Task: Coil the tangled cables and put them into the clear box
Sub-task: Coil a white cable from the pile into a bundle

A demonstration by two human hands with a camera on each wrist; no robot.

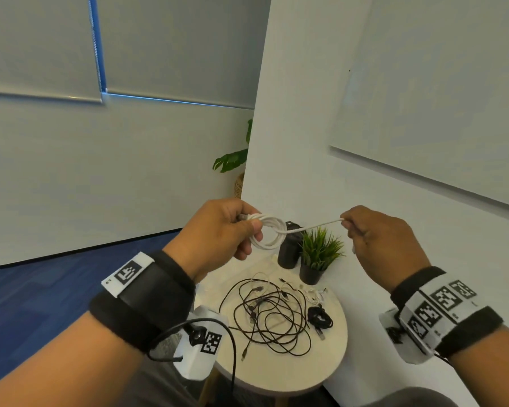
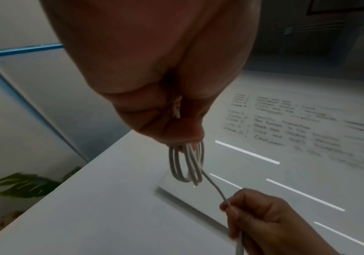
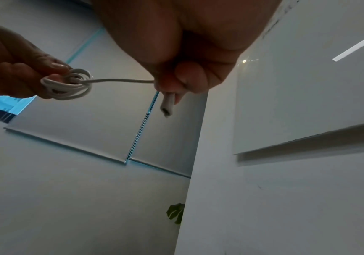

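Note:
Held up above the round table (image 1: 332, 353), a white cable (image 1: 272, 232) is wound into a small coil. My left hand (image 1: 218, 230) pinches that coil (image 2: 186, 165) at its top. One strand runs right from the coil to my right hand (image 1: 376, 233), which pinches it near the end; the white plug (image 3: 167, 107) sticks out below the fingers (image 3: 185, 77). On the table lie tangled black cables (image 1: 271, 315), a small black bundle (image 1: 320, 317) and thin white cables (image 1: 313, 295). No clear box is in view.
A small green potted plant (image 1: 319, 254) and a black cylinder (image 1: 290, 248) stand at the table's back, against the white wall (image 1: 306, 127). A whiteboard (image 1: 438, 92) hangs on that wall. Blue carpet (image 1: 41, 289) lies to the left.

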